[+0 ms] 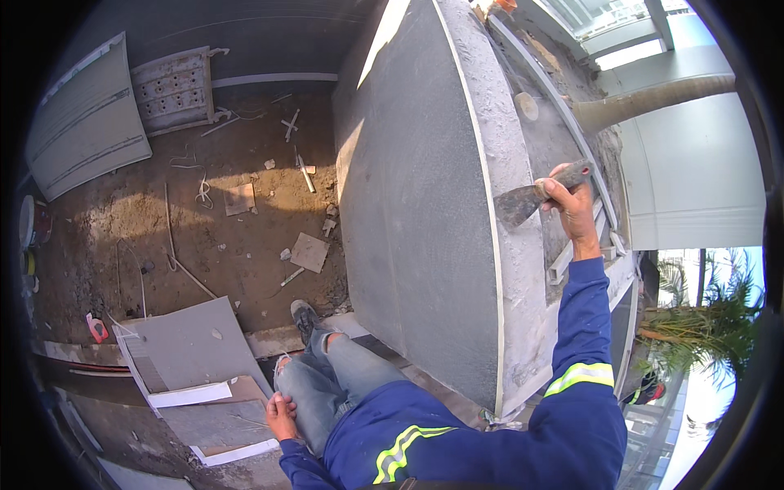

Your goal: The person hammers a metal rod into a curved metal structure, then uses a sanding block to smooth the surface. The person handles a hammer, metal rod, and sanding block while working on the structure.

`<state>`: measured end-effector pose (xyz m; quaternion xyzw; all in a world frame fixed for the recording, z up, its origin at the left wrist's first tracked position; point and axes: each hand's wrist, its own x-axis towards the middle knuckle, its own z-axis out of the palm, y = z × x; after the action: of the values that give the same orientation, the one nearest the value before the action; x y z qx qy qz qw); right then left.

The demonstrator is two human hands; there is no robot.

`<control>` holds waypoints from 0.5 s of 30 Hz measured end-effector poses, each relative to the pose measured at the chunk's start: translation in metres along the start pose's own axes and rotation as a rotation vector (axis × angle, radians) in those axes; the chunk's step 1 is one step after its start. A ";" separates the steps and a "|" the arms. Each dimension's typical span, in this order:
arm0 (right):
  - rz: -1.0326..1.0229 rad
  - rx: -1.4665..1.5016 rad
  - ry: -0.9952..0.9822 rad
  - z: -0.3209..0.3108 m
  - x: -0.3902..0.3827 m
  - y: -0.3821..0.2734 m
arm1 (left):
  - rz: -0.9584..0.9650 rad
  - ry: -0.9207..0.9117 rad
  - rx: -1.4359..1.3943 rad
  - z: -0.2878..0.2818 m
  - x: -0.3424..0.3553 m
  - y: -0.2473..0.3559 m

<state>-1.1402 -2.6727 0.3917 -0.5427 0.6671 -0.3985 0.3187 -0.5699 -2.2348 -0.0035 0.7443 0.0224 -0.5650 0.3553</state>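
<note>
My right hand (569, 204) is wrapped round the handle of a putty knife (523, 204) with a worn, dirty broad blade. The blade lies over the rough cement top (523, 269) of a low wall, close to its pale edge strip. I cannot tell whether it touches the cement. Dark grey covering forms the wall's near face (416, 204). Down beside my thigh, my left hand (282, 416) hangs with its fingers curled in, and nothing shows in them.
Boards (204, 343) lie on the left, below a dirt floor strewn with a square tile (310, 252), sticks and scraps. A large curved panel (90, 122) leans at the back left. Past the wall top are a metal rail (555, 98), a trunk (653, 100) and a palm (694, 318).
</note>
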 end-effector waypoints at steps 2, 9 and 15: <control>0.136 0.011 0.096 0.000 0.004 0.006 | 0.026 -0.043 -0.152 0.004 0.004 0.045; 0.106 -0.061 0.034 0.004 0.055 0.004 | -0.058 -0.024 -0.139 -0.008 0.078 0.125; 0.036 0.180 0.217 0.045 0.100 0.002 | -0.047 -0.152 0.289 -0.017 0.179 0.220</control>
<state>-1.1232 -2.7783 0.3694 -0.4534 0.6688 -0.5075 0.2992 -0.3954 -2.4556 -0.0441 0.7420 -0.0686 -0.6253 0.2317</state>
